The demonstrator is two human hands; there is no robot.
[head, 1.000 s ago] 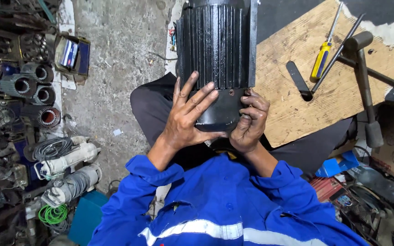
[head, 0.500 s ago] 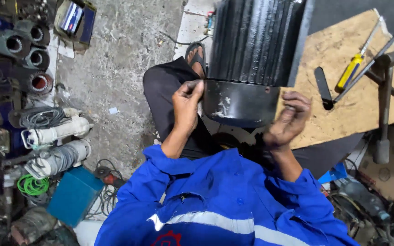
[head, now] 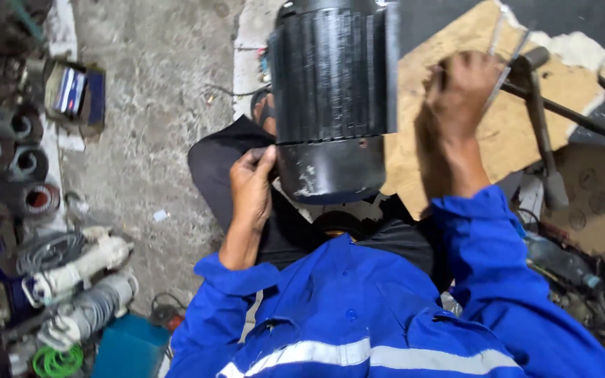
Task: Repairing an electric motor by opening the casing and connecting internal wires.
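The left hand (head: 252,183), fingers curled, pinches the near left rim of the black ribbed motor (head: 332,98) standing between the person's knees, while farther off the blurred right hand (head: 461,87), grip indiscernible, reaches over the plywood board (head: 505,133) towards the hammer (head: 540,126).

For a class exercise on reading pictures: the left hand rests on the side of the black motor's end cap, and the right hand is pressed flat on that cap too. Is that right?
Not quite. The left hand does rest on the side of the end cap of the motor, but the right hand is off it, raised over the plywood board near the tools. The head view shows this.
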